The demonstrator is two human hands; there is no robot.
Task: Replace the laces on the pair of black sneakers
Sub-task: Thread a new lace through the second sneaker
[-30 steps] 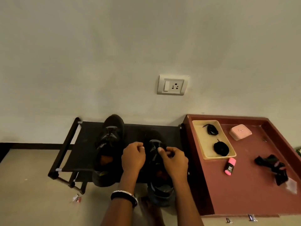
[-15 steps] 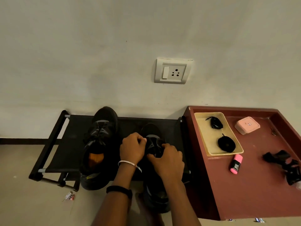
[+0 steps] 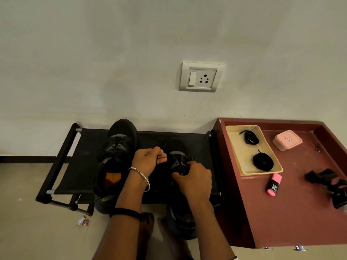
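head view: a low black rack stands against the wall beside a red-brown table; entries run from left to right.
left sneaker: stood on the rack with its toe to the wall, laced and untouched.
left hand: fingers are curled and pinched at the lacing of the right sneaker; the strand itself cannot be made out, black on black.
right sneaker: set on the rack, its heel overhanging the front edge.
right hand: clamped on the tongue and lace area of the right sneaker, near the left hand but apart from it.
replacement laces: two black coils are kept in the cream tray on the table, well apart from the shoes.
risk: the overhanging shoe may be dragged off the rack by a hard pull, since its heel is unsupported; a lace drawn askew may be jammed in an eyelet.
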